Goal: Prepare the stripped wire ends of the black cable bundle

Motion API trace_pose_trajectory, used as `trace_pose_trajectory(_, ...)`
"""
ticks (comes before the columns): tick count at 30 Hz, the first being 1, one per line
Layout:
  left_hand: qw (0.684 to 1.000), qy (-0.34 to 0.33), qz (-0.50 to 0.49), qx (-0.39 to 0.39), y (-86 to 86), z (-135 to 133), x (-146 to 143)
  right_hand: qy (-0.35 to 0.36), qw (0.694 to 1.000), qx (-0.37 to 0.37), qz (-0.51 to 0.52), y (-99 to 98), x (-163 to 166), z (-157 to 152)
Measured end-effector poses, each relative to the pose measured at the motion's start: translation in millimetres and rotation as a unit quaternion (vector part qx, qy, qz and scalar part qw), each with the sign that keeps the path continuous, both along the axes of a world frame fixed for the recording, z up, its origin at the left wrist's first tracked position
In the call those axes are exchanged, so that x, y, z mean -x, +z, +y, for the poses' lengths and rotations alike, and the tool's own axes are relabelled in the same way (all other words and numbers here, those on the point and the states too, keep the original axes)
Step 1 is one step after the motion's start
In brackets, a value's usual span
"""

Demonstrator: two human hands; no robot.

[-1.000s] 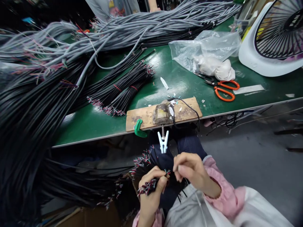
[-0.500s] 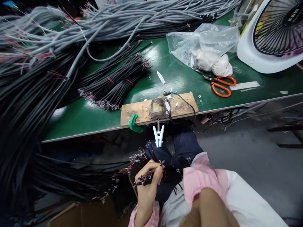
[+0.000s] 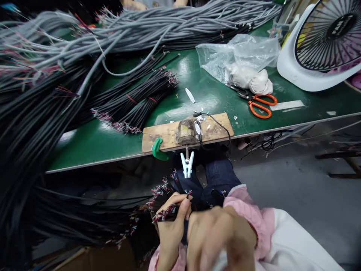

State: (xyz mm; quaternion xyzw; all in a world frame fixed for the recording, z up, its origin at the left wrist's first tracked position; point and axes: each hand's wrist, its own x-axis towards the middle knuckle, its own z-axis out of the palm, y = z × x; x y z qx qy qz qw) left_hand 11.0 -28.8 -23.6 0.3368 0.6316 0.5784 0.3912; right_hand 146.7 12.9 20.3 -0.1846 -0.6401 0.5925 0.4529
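My left hand [image 3: 169, 227] is closed around a bunch of black cables with stripped coloured wire ends [image 3: 163, 214], held in my lap below the table edge. Thumb and fingers pinch the wire tips. My right hand [image 3: 217, 237] is just to the right of it, blurred by motion, its back toward the camera and its fingers hidden. A white clothespin [image 3: 187, 165] hangs from a small motor [image 3: 185, 132] mounted on a wooden board [image 3: 218, 130] clamped at the table's front edge.
A green table [image 3: 93, 145] carries bundles of black cables [image 3: 135, 101] and grey cables [image 3: 169, 30]. Orange scissors [image 3: 259, 105], a plastic bag with white cloth [image 3: 239, 56] and a white fan [image 3: 324, 45] lie right. More black cables [image 3: 25, 150] drape at left.
My right hand left the wire ends, dropped out of view with only the arm showing, and has now come back beside my left hand, blurred. The left hand kept its hold.
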Motion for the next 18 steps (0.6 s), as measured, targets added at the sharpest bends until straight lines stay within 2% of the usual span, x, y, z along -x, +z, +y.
trace_pose_trajectory(2,1.0,0.02,0.015,0.01,5.6,2.3,-1.6,-0.064,0.998,0.008,0.004,-9.2,-1.0,14.8)
trace_pose_trajectory(4,0.999,0.036,0.018,0.001,7.4,4.3,-3.1,-0.157,0.986,0.031,-0.038,-19.6,-3.2,26.7)
trace_pose_trajectory(6,0.999,0.039,0.007,-0.011,6.6,5.2,-4.0,-0.18,0.979,0.036,-0.085,-29.6,-5.1,34.9)
trace_pose_trajectory(12,1.0,0.025,0.01,-0.006,6.2,3.2,-3.3,-0.099,0.991,0.04,-0.081,-41.2,-1.8,42.0)
trace_pose_trajectory(18,1.0,0.013,0.009,0.008,6.0,3.2,-1.9,-0.082,0.994,0.044,-0.05,-41.6,2.1,44.8)
